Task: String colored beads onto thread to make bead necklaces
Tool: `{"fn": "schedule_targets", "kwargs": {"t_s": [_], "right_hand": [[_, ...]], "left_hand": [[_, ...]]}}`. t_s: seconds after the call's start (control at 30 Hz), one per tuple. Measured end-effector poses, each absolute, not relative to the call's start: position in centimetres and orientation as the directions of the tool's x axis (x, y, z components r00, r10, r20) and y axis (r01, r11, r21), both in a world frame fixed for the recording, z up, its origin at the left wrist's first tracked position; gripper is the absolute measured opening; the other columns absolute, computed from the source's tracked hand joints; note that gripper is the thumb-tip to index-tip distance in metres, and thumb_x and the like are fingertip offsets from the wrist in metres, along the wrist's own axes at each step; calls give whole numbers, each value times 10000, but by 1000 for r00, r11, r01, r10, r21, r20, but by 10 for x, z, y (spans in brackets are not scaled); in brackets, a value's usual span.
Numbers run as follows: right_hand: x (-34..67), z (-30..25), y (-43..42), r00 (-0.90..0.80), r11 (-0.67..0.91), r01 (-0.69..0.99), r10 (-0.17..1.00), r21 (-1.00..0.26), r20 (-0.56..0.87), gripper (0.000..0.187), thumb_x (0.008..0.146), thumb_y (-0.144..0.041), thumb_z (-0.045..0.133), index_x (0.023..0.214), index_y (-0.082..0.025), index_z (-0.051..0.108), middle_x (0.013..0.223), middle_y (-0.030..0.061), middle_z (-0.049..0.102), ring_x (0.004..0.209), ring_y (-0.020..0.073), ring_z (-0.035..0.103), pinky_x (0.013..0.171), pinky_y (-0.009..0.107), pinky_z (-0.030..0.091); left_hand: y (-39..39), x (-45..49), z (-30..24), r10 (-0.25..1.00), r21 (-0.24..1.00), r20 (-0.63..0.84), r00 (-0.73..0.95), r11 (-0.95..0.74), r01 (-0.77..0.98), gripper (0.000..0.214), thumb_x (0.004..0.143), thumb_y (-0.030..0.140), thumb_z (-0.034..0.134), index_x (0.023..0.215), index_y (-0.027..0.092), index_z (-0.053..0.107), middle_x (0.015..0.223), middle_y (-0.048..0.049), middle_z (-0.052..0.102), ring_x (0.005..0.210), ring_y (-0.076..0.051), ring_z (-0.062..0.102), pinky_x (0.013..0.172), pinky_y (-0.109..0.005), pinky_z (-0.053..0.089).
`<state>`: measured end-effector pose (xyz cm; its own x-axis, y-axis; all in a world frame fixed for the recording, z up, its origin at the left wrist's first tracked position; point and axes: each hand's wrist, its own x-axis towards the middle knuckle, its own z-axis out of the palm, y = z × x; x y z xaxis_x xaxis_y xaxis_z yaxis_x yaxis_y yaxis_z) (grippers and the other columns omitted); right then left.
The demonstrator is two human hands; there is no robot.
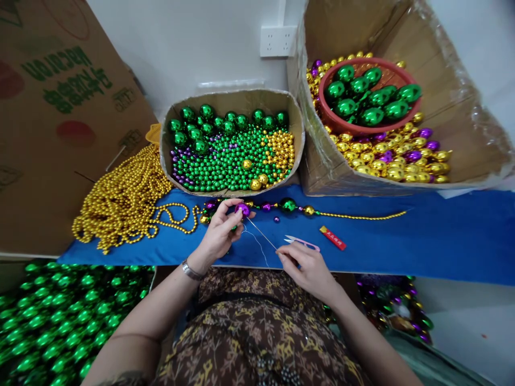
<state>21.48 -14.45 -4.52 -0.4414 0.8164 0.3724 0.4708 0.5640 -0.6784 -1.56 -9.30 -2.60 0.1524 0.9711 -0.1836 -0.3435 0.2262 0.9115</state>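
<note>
The bead (242, 209) is purple, the table (386, 244) blue, the scissors (301, 241) pink-handled, the packet (333, 238) red with a yellow end, the bowl (346, 126) reddish, the necklaces (124, 195) gold, the dress (241, 332) brown with yellow flowers

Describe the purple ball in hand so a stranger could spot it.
Find the blue cloth, then the left hand over it. The ball is pinched at its fingertips, a needle pointing at it; it looks bigger than the purple beads behind.
</note>
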Motion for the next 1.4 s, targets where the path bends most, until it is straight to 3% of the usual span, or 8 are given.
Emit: {"fn": "schedule_targets", "kwargs": {"t_s": [0.17,0.3,0.57,0.7,0.8,0.9,1.03,1.4], "right_hand": [[208,-46,-145,-426,530,493,838,-690,339,146,929,-151,487,935,-192,627,801,25,686,715,137,642,646,244,484],[202,-49,-145,-402,513,501,851,-697,337,139,929,-150,486,926,-187,620,799,29,676,715,141,638,655,246,484],[199,-52,-144,-348,538,556,843,-633,411,153,950,-186,476,974,-190,627,831,45,675,756,156,640,708,268,497],[202,-48,-142,-285,517,556,854,-651,435,140,953,-196,481,980,-197,619,868,51,682,780,155,641,742,273,504],[209,-45,-142,-348,533,528,846,-661,405,141,951,-196,481,956,-204,621,823,37,680,745,150,638,719,270,502],[212,-47,-145,-439,561,496,820,-663,367,151,948,-174,472,922,-198,620,787,29,669,710,142,623,664,257,484],[210,-53,-148,-463,555,495,819,-668,338,147,947,-166,471,922,-192,613,794,32,657,689,132,607,622,243,457],[205,-54,-148,-484,561,505,813,-657,322,138,944,-157,475,923,-191,607,795,32,647,678,126,596,627,233,443]], "left_hand": [[-98,-12,-37,992,997,56,117,-48,-69,357,845,330,660,1160,237,519,857,-15,618,573,-68,487,487,-173,382],[-103,-9,-41,962,953,242,127,-260,154,443,846,271,660,1261,250,505,940,-22,597,707,-93,522,674,-232,447],[-108,4,-39,982,990,131,138,-136,22,686,804,258,712,1402,273,376,827,7,595,654,-97,499,641,-227,427],[-103,3,-33,985,914,-134,106,164,-371,577,831,338,664,1353,251,434,961,-47,653,644,-98,539,525,-207,410],[-95,-6,-28,954,768,-278,112,291,-571,375,822,266,638,1171,145,574,1060,-118,677,756,-134,624,620,-236,495],[-90,-12,-25,946,736,-309,93,300,-607,270,768,104,634,1038,101,635,1047,-132,699,867,-161,667,781,-265,530],[-89,-12,-26,954,735,-290,70,269,-623,212,796,101,628,1007,122,639,1036,-125,712,969,-208,680,918,-355,520],[-94,-3,-24,967,729,-247,63,228,-645,168,818,174,666,981,147,641,1014,-97,718,1030,-242,673,954,-398,510]]}}
